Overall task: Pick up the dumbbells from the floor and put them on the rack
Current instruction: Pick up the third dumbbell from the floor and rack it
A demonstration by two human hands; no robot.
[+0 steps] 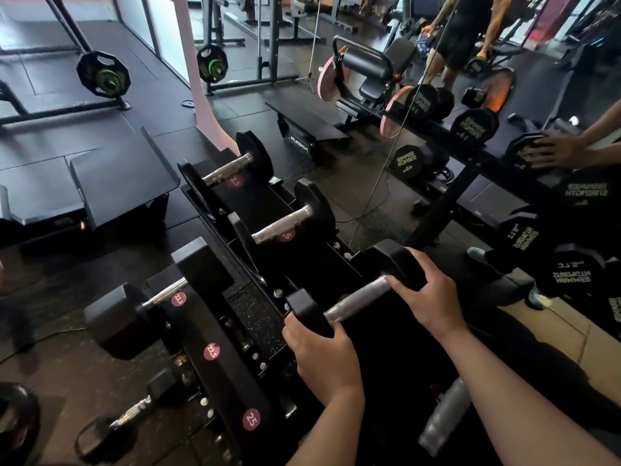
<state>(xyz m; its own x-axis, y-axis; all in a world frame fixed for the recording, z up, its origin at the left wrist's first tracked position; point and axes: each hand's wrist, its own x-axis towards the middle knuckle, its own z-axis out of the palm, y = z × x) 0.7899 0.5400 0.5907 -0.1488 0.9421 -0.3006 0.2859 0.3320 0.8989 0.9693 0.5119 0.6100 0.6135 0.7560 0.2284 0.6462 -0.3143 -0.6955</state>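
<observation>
A black dumbbell with a silver handle (356,302) lies across the top tier of the black rack (235,203). My left hand (321,358) grips its near head. My right hand (426,297) rests on the far head and the far end of the handle. Two more dumbbells (232,168) (285,223) sit on the top tier further along. A larger dumbbell (161,294) rests on the lower tier by a 22.5 label. A small dumbbell (131,417) lies low at the rack's base near the floor.
A mirror (504,129) behind the rack reflects the dumbbells, my hand and a person standing. A flat bench (111,176) stands left of the rack. A barbell with plates (104,75) sits at the far left. A plate (13,418) lies at the bottom left.
</observation>
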